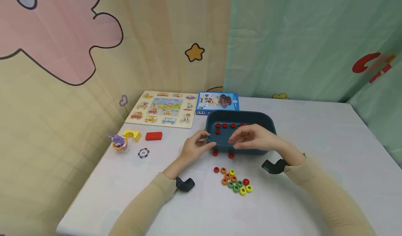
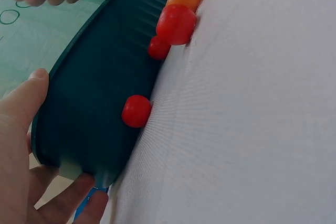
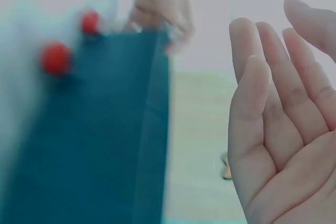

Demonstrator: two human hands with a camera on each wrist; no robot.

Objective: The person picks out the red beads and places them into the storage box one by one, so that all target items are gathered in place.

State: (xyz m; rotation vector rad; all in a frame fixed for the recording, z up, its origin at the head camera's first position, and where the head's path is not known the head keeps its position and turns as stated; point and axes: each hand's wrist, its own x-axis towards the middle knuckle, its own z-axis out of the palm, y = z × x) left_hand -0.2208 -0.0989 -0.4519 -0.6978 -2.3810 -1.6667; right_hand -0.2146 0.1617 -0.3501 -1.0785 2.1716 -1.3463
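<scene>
A dark teal plastic basin (image 1: 240, 147) stands on the table, with several red beads (image 1: 233, 125) on its floor. My left hand (image 1: 195, 146) grips its left end, thumb at the near rim and fingers round the end wall; the left wrist view shows the thumb (image 2: 32, 95) on the rim. Over the basin's near side hovers my right hand (image 1: 254, 137). Nothing shows in its palm, and its fingers (image 3: 286, 85) are loosely extended. Two red beads (image 1: 231, 155) lie against the basin's near wall. Closer to me is a group of orange, yellow, green and red beads (image 1: 236, 189).
Behind the basin lie a blue game box (image 1: 217, 102) and a wooden vehicle puzzle board (image 1: 141, 119). To the left are a red block (image 1: 154, 136), a yellow arch block (image 1: 132, 135), a purple toy figure (image 1: 118, 141) and a poker chip (image 1: 143, 153). Printed curtains (image 1: 282, 47) hang behind the table.
</scene>
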